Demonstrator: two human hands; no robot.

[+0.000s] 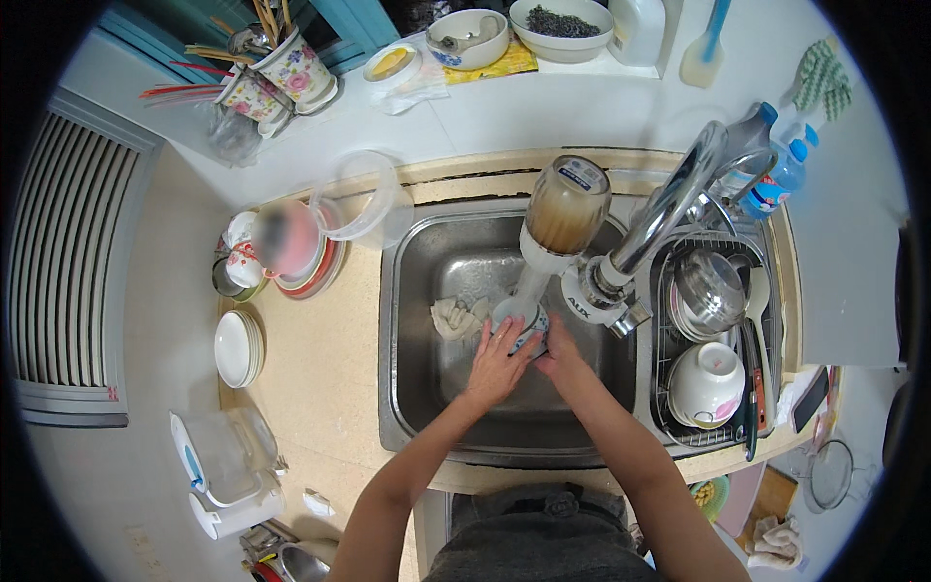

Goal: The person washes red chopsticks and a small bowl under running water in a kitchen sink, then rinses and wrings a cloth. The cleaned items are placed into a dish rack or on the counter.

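Note:
Water runs from the white filter outlet of the tap [662, 204] into a white bowl with a blue pattern [537, 320], tilted in the stainless steel sink [502, 429]. My left hand [500, 360] lies with spread fingers on the bowl's near side. Around its right side curls my right hand [560, 349], its fingers partly hidden behind the bowl. A crumpled pale cloth [456, 320] lies on the sink floor just left of the bowl. The clear filter cartridge [569, 207] above holds brownish contents.
At right, a wire dish rack [662, 364] holds bowls, a metal bowl and utensils. Stacked plates [313, 273], small white dishes [236, 349] and a clear plastic tub [371, 207] stand on the left counter [313, 385]. Blue-capped bottles [778, 178] stand behind the tap.

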